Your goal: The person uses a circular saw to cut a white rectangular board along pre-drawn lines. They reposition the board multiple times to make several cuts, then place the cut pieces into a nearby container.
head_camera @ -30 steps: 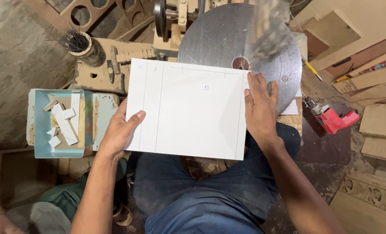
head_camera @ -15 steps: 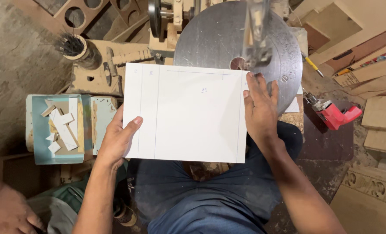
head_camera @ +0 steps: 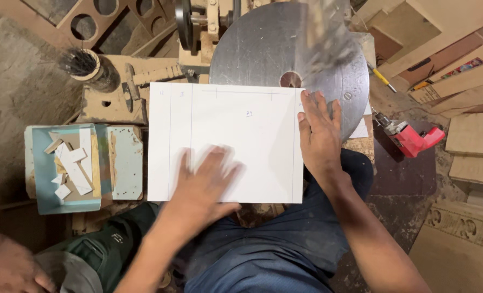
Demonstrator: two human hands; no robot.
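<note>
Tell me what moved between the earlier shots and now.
The left hand left the white board's left edge and slid right, onto its face, palm down and motion-blurred. The right hand stayed flat on the board's right edge. The board kept its place on the round metal table.

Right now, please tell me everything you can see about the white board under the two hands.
The white board is a flat, thin rectangular panel with a smooth, matte face. Thin pencil lines run near its left, right and top edges, with small marks between. It lies flat, its far right part resting on the round metal table of a saw. The left hand, blurred, lies flat on its near middle; the right hand rests along its right edge, fingers pointing away.
</note>
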